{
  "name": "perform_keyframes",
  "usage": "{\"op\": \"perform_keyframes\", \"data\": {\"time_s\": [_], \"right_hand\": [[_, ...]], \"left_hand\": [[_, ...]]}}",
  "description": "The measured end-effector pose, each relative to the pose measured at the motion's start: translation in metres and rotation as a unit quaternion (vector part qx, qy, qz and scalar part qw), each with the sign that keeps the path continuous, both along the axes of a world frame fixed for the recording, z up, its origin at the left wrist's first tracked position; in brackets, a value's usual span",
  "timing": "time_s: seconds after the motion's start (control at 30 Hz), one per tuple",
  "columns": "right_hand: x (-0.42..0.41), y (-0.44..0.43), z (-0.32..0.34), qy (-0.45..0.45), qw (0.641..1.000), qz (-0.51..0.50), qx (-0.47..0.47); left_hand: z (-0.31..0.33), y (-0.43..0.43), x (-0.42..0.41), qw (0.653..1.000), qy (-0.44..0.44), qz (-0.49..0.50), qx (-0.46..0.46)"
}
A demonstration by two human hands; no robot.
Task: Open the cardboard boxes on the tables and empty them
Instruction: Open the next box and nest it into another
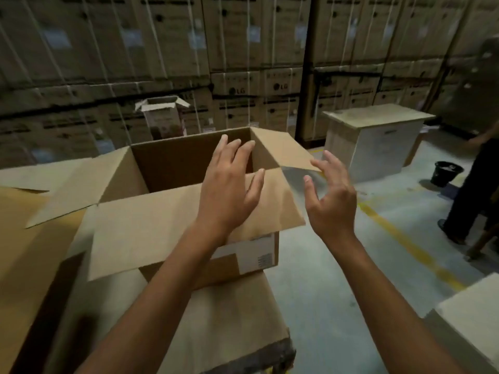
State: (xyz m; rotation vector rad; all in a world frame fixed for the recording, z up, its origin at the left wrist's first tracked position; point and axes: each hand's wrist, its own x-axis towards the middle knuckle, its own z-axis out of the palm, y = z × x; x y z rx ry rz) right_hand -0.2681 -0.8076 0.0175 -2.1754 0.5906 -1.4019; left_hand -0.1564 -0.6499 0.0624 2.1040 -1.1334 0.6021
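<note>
Head view: the cardboard box [183, 163] stands upright at the centre of the frame on a table [232, 322] whose top is covered in brown cardboard sheet. All four top flaps are folded outward: the near flap [151, 228] extends toward the camera, the left flap [89, 190] lies out to the left, and the right flap [280, 149] angles up and outward. Only the inner far walls of the box are visible; the bottom is hidden behind the near flap. A white label [256, 257] is fixed to the near outer wall. The left hand [229, 184] is over the near flap and the box opening, fingers extended and slightly spread, gripping nothing; contact with the flap cannot be confirmed. The right hand [332, 201] is just beside the outer edge of the right flap, fingers spread and loosely curved, holding nothing. Behind the box stands a second, taller open carton [162, 117], and behind that a wall of stacked cartons [243, 49]. To the right are a pale block table [378, 136], a black bucket [447, 174] on the floor, a yellow floor line [405, 244], and a standing person [472, 184] in dark clothing.
</note>
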Motion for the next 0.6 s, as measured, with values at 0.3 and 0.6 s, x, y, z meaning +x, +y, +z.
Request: {"op": "perform_keyframes", "data": {"time_s": [0.3,0.6], "right_hand": [[0.118,-0.097,0.068,0.241,0.946,0.217,-0.007],[0.184,-0.087,0.038,0.277,0.911,0.305,0.026]], "left_hand": [[0.002,-0.097,0.014,0.971,0.035,0.176,0.157],[-0.022,-0.070,0.058,0.984,-0.078,0.159,0.036]]}}
